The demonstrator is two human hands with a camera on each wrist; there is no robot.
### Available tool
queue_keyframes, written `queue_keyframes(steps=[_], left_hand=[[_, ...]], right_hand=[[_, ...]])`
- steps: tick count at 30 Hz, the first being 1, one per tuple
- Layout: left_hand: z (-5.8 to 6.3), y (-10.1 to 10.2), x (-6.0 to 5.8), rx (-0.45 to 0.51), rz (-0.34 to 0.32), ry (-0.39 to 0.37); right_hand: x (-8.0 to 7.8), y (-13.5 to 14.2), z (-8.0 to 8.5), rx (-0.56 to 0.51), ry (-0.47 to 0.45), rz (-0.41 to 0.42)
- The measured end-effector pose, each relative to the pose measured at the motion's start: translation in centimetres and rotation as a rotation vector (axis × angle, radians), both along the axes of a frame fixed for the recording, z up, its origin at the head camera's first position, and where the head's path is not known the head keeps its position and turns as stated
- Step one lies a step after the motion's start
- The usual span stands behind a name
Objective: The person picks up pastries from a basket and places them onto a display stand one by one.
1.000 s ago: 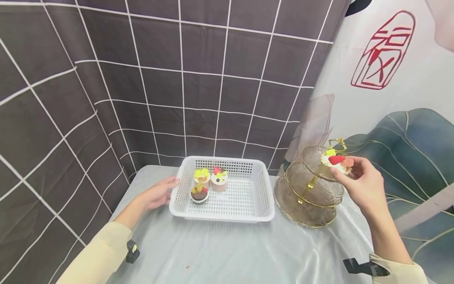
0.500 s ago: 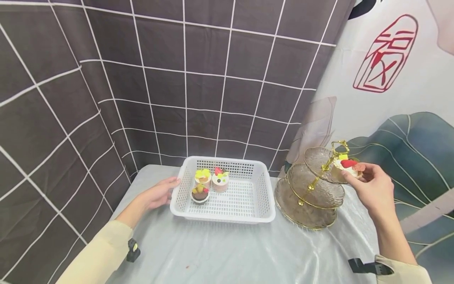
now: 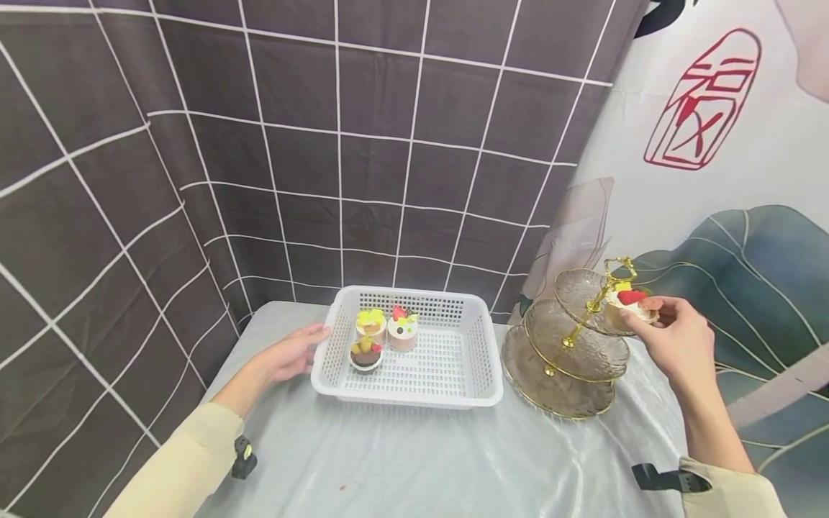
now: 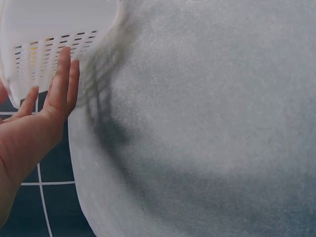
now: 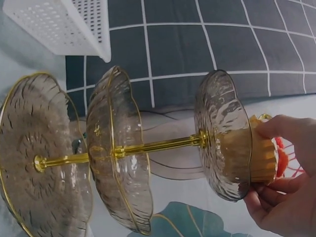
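Observation:
My right hand [image 3: 686,338] pinches a cupcake [image 5: 261,160] between thumb and fingers. It has a pleated tan case, white cream and a strawberry on top. In the right wrist view its base sits on or right against the top plate [image 5: 222,113] of a three-tier stand [image 3: 547,388], beside the gold handle [image 3: 620,265]. My left hand [image 3: 291,354] is at the left end of a white plastic basket [image 3: 408,400], its fingers extended by the wall. In the left wrist view the fingertips overlap the perforated basket end [image 4: 59,52]; firm contact is hard to tell.
Inside the basket's left half stand a yellow-topped cupcake [image 3: 370,324], a strawberry-topped one [image 3: 403,334] and a chocolate one [image 3: 365,357]. A pale shiny cloth [image 3: 401,460] covers the table. Dark grid-patterned fabric [image 3: 376,165] hangs behind.
With the cupcake, my right hand has moved right and down to the top plate, then shifted back slightly left. My left hand stays beside the basket.

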State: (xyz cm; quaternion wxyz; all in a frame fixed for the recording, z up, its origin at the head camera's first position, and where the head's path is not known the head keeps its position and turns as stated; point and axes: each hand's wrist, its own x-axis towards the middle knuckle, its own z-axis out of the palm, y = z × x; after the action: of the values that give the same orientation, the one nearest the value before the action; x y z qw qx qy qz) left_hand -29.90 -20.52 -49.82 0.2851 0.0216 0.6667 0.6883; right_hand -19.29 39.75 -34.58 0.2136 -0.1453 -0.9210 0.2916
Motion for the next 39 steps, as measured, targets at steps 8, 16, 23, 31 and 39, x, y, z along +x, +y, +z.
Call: queue_keyframes(steps=[8, 16, 23, 31, 39], left_hand=[[-0.3, 0.0, -0.1, 0.004, -0.006, 0.008], [0.0, -0.1, -0.1, -0.009, -0.002, 0.009], [0.3, 0.1, 0.1, -0.017, -0.001, 0.003], [0.1, 0.0, 0.1, -0.028, 0.008, 0.0], [0.3, 0.3, 0.1, -0.035, 0.013, -0.004]], right_hand=[[-0.1, 0.3, 0.1, 0.036, -0.043, 0.043], [0.2, 0.7, 0.5, 0.061, -0.035, 0.099], [0.4, -0.5, 2.4, 0.06, 0.078, 0.123], [0.8, -5.5, 4.2, 0.047, 0.339, 0.231], [-0.7, -12.0, 2.0, 0.004, 0.338, 0.53]])
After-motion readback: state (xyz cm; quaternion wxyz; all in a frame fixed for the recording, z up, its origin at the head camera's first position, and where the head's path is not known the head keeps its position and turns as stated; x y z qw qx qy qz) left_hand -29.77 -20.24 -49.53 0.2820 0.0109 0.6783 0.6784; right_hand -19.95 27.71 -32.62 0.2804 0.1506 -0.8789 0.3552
